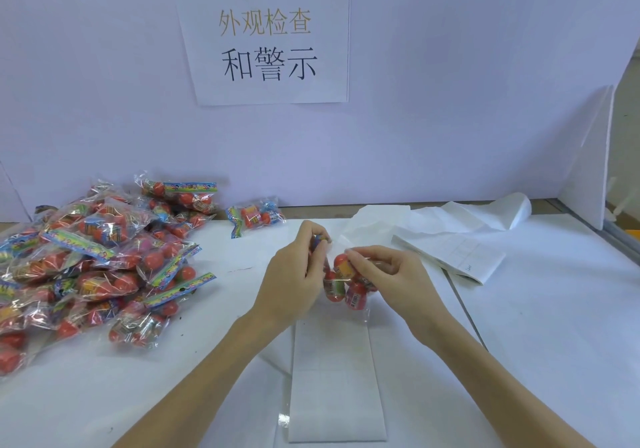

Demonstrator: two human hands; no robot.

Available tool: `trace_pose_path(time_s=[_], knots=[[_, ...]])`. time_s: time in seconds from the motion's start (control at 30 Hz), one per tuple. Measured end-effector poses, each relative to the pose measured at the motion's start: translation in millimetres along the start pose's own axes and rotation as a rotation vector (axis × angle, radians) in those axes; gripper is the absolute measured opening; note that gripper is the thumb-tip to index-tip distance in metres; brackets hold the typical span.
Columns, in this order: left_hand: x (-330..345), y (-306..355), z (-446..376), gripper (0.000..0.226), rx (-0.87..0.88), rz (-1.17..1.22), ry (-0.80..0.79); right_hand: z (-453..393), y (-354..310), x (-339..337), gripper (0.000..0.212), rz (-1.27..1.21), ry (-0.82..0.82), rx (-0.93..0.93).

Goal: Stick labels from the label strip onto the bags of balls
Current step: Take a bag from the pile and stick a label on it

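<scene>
Labelling under way, one bag in hand.
Left hand and right hand both pinch the bag of balls above the near label strip; next, likely press the label flat.

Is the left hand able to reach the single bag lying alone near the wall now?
Probably not yet: the left hand grips the held bag together with the right hand. The path over the table to the single bag looks free.

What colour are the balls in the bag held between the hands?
Mostly red-orange, with multicoloured printed bands, seen in the head view: the bag of balls.
</scene>
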State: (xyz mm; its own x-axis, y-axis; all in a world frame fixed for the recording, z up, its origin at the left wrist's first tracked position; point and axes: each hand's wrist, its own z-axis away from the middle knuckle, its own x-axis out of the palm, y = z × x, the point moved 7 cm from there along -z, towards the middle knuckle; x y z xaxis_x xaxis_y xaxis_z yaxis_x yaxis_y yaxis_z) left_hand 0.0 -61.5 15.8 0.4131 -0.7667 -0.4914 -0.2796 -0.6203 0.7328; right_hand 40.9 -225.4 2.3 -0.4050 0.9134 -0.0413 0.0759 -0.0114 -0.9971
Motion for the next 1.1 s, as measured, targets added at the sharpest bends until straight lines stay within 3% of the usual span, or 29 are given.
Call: trace_pose_path(time_s=[0.13, 0.37, 0.53, 0.67, 0.77, 1.1], knots=[[-4.6, 3.6, -0.1, 0.012, 0.029, 0.020, 0.037, -0.7, -1.3, 3.5, 0.009, 0.042, -0.028, -0.036], [-1.7, -1.6, -0.7, 0.018, -0.055, 0.187, 0.073, 1.3, -1.2, 6.1, 0.032, -0.039, 0.013, 0.011], [3.7, 3.9, 4.5, 0.017, -0.015, 0.156, 0.081, -0.1, 3.5, 1.7, 0.024, -0.111, 0.076, 0.043], [5.0, 7.7, 6.0, 0.019, 0.012, 0.104, 0.085, -3.2, 8.0, -1.1, 0.035, -0.258, 0.041, 0.133], [3.2, 7.6, 4.9, 0.021, 0.009, 0.054, 0.114, -4.2, 9.6, -1.8, 0.027, -0.358, 0.005, 0.178], [2.5, -0.9, 0.6, 0.019, -0.192, 0.290, 0.076, -1.0, 0.1, -1.7, 0.033, -0.263, 0.026, 0.030]])
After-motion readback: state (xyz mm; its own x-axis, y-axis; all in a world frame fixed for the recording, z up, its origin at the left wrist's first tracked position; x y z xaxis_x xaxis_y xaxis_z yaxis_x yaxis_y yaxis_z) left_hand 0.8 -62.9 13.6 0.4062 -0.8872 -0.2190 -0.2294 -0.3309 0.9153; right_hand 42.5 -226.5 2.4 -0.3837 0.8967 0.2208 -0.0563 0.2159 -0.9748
